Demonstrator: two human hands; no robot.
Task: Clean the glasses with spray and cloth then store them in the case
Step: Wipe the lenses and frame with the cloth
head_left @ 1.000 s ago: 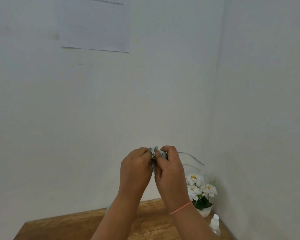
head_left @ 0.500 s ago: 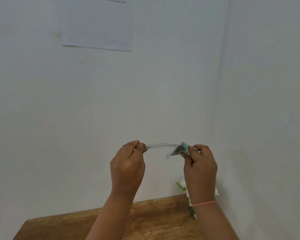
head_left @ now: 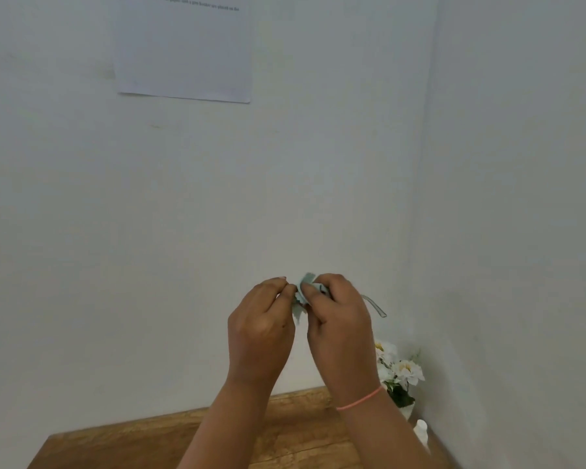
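Note:
Both hands are raised in front of the white wall, close together. My left hand [head_left: 259, 330] pinches the clear-framed glasses, mostly hidden between the hands; only a temple tip of the glasses [head_left: 375, 305] sticks out to the right. My right hand [head_left: 339, 319] pinches a pale blue-green cloth [head_left: 303, 292] against the glasses. The white spray bottle [head_left: 422, 431] stands at the table's back right corner. No case is in view.
A wooden table [head_left: 149, 441] runs along the bottom, against the wall corner. A small pot of white flowers [head_left: 400, 377] stands at its back right, next to the bottle. A sheet of paper [head_left: 183, 49] hangs on the wall above.
Half a second ago the hands were apart with the cloth at the right end of the glasses. My right hand has slid the cloth back left, next to my left hand.

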